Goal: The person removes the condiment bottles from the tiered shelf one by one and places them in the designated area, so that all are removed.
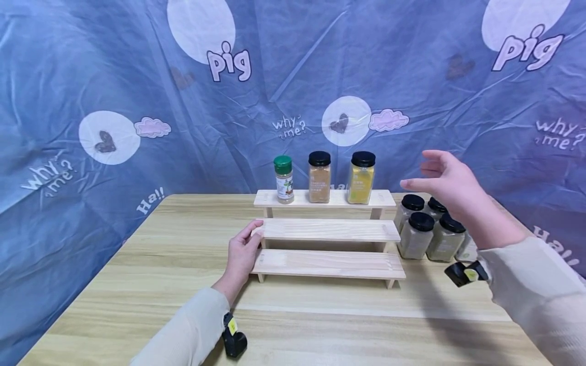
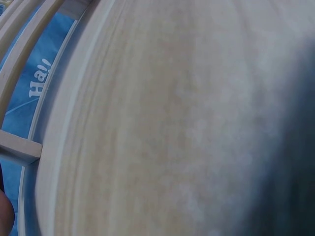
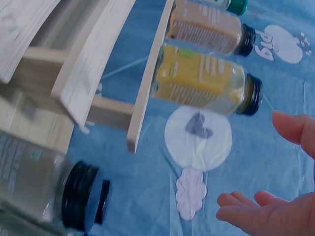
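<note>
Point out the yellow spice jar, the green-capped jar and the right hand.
yellow spice jar (image 1: 360, 183), head view, on its yellow-filled body.
green-capped jar (image 1: 284, 185), head view, on its labelled body.
right hand (image 1: 450, 183), head view, on the middle of the hand.

Even, soft indoor light, no glare.
Head view is sharp with bowed edges; both wrist views are blurred, the left wrist view darkening at its right side.

Head view: above, forward-down over desk (image 1: 137, 284); left wrist: pressed close on desk wood; right wrist: near, tilted; shares rack (image 3: 147, 73) with head.
</note>
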### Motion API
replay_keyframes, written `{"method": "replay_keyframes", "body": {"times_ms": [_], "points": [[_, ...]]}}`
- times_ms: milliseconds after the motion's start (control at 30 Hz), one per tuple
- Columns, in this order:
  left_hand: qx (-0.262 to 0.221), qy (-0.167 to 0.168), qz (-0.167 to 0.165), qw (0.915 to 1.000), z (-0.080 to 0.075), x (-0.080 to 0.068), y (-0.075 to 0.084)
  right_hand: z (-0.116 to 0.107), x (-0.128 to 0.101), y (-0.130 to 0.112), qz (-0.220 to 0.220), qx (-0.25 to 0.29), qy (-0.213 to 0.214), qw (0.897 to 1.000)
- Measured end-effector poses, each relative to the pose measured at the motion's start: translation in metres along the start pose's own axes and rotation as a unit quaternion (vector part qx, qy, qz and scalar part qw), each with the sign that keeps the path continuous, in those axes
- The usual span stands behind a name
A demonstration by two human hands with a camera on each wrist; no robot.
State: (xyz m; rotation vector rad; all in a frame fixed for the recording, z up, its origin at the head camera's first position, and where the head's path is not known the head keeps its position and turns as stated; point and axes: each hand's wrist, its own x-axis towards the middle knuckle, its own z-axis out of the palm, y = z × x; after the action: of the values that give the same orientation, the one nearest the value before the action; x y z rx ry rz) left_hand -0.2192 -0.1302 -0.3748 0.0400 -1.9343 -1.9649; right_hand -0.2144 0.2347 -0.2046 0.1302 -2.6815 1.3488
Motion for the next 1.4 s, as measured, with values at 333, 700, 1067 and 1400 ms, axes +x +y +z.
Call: {"method": "replay_keyframes", "body": {"times_ms": [333,700,1067,1400], "points": [[0.01,0.009,-0.009,0.9999,-0.001,-0.001,0.001,0.027,0.01,-0.015,0.002,0.023,-0.027,0.999],[0.013,0.009,0.0,0.9999,-0.003,0.0,0.003,0.057,0.019,-0.019,0.022,0.09,-0.021,0.995],[0.014,0.007,-0.011,0.9998,-0.001,-0.002,0.001,0.086,0.026,-0.008,0.022,0.151,-0.003,0.988],[0.01,0.004,-0.01,0.9999,0.0,-0.001,0.0,0.1,0.031,0.0,0.02,0.103,0.034,0.994]]}}
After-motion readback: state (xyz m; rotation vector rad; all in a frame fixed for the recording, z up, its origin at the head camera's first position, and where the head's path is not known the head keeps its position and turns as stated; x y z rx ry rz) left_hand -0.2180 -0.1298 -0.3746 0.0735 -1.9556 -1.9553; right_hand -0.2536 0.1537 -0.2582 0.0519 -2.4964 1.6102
